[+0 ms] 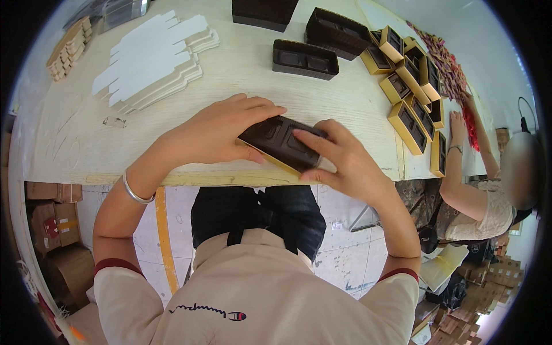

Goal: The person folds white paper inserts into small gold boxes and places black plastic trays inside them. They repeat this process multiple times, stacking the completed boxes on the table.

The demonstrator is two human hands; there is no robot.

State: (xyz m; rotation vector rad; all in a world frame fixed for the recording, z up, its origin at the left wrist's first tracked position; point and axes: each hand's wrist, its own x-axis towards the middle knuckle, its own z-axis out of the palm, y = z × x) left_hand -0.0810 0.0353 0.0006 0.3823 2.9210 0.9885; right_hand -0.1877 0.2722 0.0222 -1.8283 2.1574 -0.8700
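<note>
Near the table's front edge, a dark brown plastic tray (280, 137) with two recesses sits in a gold-sided box (280, 163). My left hand (227, 127) grips its left end, fingers over the far side and thumb at the near side. At the right end, my right hand (343, 156) holds the box, with fingers on the tray's top and thumb low at the near corner. A single brown tray (305, 60) lies beyond my hands. Behind it stand two stacks of nested trays, one a brown stack (338, 33), the other a darker stack (264, 14).
Flat white box blanks (152, 63) are stacked at the left, with a bundle of folded tan card (70, 49) farther out. Several gold boxes with brown trays (409, 125) pile up at the right. Past them, a co-worker's hands (458, 127) are among red items (470, 127).
</note>
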